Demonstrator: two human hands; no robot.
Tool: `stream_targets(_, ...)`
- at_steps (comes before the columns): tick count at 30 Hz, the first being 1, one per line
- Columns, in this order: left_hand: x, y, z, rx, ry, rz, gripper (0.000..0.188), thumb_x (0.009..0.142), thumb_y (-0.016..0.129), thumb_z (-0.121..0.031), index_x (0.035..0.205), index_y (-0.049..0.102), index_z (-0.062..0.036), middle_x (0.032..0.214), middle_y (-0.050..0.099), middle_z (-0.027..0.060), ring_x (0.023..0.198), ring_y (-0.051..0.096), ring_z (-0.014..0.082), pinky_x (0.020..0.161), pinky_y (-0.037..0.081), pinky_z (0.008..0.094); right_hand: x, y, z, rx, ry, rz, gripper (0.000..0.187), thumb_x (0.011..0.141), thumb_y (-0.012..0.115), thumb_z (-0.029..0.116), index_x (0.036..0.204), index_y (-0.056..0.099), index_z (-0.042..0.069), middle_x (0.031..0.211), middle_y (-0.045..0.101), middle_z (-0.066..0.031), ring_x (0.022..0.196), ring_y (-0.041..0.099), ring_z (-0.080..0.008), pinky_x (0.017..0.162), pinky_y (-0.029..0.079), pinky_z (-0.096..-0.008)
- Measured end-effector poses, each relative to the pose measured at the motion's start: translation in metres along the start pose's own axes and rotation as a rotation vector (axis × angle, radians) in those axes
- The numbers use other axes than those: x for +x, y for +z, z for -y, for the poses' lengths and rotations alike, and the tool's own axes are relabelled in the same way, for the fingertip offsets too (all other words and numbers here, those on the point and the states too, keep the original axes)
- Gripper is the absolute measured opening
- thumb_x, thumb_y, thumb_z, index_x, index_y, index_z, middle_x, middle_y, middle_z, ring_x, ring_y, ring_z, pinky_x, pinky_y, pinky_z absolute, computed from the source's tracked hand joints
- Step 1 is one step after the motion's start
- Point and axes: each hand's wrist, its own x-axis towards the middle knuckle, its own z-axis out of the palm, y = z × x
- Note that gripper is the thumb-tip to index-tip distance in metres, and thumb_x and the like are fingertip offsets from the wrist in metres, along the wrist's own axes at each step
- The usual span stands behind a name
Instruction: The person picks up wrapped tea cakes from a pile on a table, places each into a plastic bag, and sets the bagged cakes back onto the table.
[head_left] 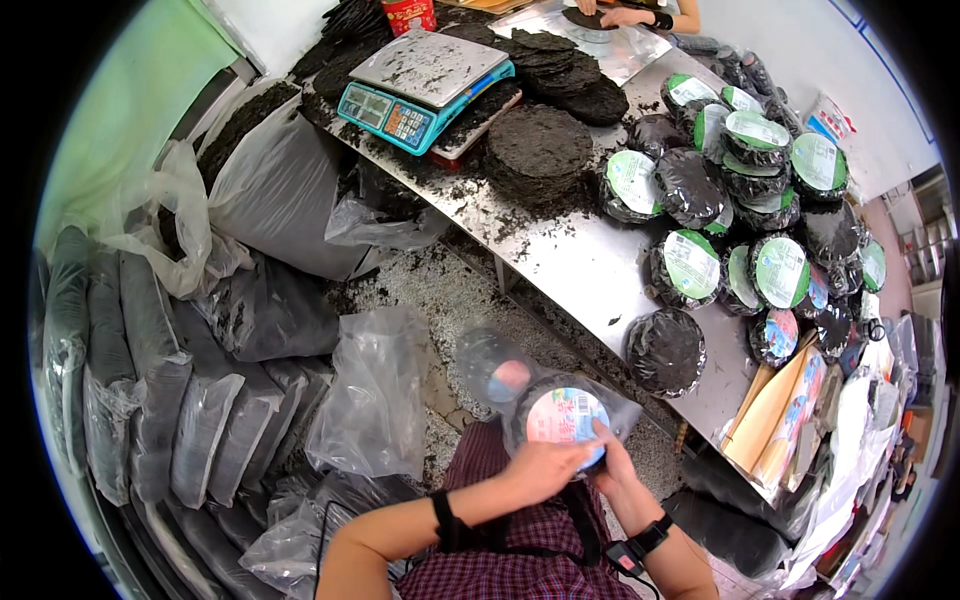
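Over my lap is a clear plastic bag [622,408] with a dark round cake, like dried seaweed, inside it. A round pink and blue label [562,415] lies on its upper face. My left hand [545,470] is closed at the lower edge of the packet, its fingers reaching across the label's bottom. My right hand [614,464] grips the packet's right edge, thumb on top. Some fingers of both hands are hidden beneath or behind it. Just beyond, a second clear bag with a pink and blue round label [509,380] hangs near my knees.
The metal table [560,270] bears stacked dark cakes [540,150], a teal scale [425,90] and a heap of wrapped, labelled cakes [690,265]. Filled bags [150,340] crowd the left floor, beside an empty-looking clear bag [370,390]. Another person's hands [620,17] work at the far end.
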Motion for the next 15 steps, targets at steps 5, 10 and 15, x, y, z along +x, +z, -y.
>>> stream_targets(5,0.014,0.010,-0.064,-0.584,0.048,0.076,0.034,0.098,0.044,-0.023,0.129,0.054,-0.0151,0.067,0.041,0.0156,0.055,0.037,0.0167,0.053,0.039,0.0300,0.030,-0.005,0.001,-0.227,-0.017,-0.116,0.047,0.086,0.063,0.039,0.113,0.056,0.001,0.094,0.064,-0.0070,0.090,0.059,-0.0162,0.081,0.049,-0.0313)
stream_targets(10,0.020,0.012,-0.095,-0.784,0.049,0.270,0.035,0.100,0.041,-0.026,0.132,0.051,-0.0153,0.060,0.032,0.0090,0.054,0.035,0.0095,0.050,0.037,0.0264,-0.009,-0.003,0.033,-0.104,-0.101,-0.057,0.038,0.088,0.063,0.028,0.113,0.055,0.001,0.098,0.063,-0.0080,0.092,0.060,-0.0170,0.078,0.050,-0.0337)
stream_targets(15,0.020,0.033,-0.115,-0.695,0.148,0.369,0.037,0.101,0.040,-0.030,0.133,0.051,-0.0169,0.055,0.035,0.0022,0.049,0.045,0.0082,0.050,0.042,0.0254,0.042,-0.103,0.017,-0.466,-0.455,-0.206,0.054,0.079,0.073,0.024,0.119,0.049,-0.002,0.105,0.060,-0.0128,0.088,0.062,-0.0245,0.077,0.052,-0.0368)
